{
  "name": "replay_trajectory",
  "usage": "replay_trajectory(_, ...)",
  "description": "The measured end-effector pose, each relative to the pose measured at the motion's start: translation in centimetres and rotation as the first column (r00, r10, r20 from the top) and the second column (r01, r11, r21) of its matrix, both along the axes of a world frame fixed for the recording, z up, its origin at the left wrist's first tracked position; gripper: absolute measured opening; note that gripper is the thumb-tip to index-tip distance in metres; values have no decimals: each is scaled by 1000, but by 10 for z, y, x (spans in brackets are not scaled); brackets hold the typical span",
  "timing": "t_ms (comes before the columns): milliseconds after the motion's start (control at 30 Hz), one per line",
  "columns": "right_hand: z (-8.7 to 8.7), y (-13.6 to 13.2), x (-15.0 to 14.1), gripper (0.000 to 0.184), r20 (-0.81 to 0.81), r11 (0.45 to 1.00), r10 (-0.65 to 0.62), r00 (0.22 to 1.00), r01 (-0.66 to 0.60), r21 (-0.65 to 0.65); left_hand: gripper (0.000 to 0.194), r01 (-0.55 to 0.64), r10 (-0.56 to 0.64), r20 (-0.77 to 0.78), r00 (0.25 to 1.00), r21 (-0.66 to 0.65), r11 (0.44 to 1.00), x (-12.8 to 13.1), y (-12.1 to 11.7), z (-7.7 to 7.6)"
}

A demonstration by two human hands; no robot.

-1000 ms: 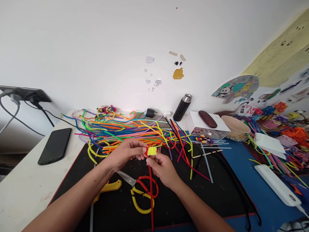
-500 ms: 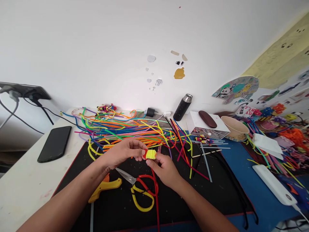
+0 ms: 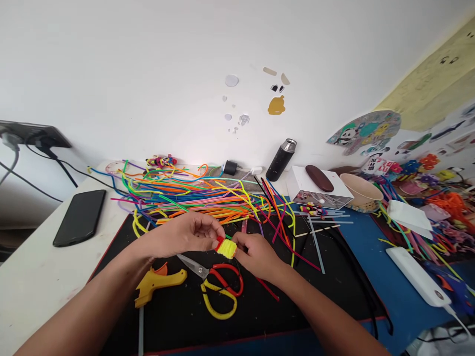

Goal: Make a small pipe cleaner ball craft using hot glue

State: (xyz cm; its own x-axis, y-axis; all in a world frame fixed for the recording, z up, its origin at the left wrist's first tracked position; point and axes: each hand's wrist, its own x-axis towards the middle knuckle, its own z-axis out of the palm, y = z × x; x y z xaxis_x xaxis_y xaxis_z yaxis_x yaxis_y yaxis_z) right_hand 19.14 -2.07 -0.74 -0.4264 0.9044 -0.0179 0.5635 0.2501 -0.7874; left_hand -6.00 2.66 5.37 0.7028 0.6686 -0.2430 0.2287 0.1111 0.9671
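Note:
Both hands meet over the black mat (image 3: pixel 326 296). A small yellow and red pipe-cleaner coil (image 3: pixel 226 247) sits between them. My left hand (image 3: pixel 181 238) pinches its red left end with the fingertips. My right hand (image 3: pixel 258 254) grips its yellow right side, and a red pipe cleaner (image 3: pixel 267 288) trails from under that hand across the mat. Just below the hands lie scissors (image 3: pixel 217 287) with red and yellow handles, and a yellow glue gun (image 3: pixel 158 283) to their left.
A heap of coloured pipe cleaners (image 3: pixel 193 198) spreads behind the hands. A black phone (image 3: pixel 79 216) lies at left, a black flask (image 3: pixel 281 159), a white box (image 3: pixel 315 190) and a bowl (image 3: pixel 361 193) stand at the back. A white power strip (image 3: pixel 415 277) and craft clutter fill the right.
Both hands have lowered with the coil toward the mat and scissors. The trailing red pipe cleaner has swung from hanging straight down to lying off to the right.

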Motion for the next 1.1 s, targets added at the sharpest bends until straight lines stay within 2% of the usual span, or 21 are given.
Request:
replay_trajectory(233,11,10,4,26,45,999,3,999,-4,35,18,44,-37,-75,997,94,995,0,-3,2)
replay_trajectory(433,16,16,5,26,56,997,3,998,-7,74,23,71,-51,-179,982,106,992,1,-3,-6)
replay_trajectory(633,19,19,4,29,60,999,-10,998,13,-43,24,64,-24,-249,968,155,986,2,4,-15)
replay_trajectory(800,25,20,-1,29,-24,986,-5,1000,1,-168,21,51,3,-267,964,197,979,6,6,-23)
replay_trajectory(933,26,20,-6,30,-34,978,-2,999,-5,-210,20,51,15,-278,960,228,972,8,4,-31)
replay_trajectory(1100,24,19,-9,31,-70,973,-6,998,-10,-229,18,-6,83,-263,961,284,959,8,7,-37)
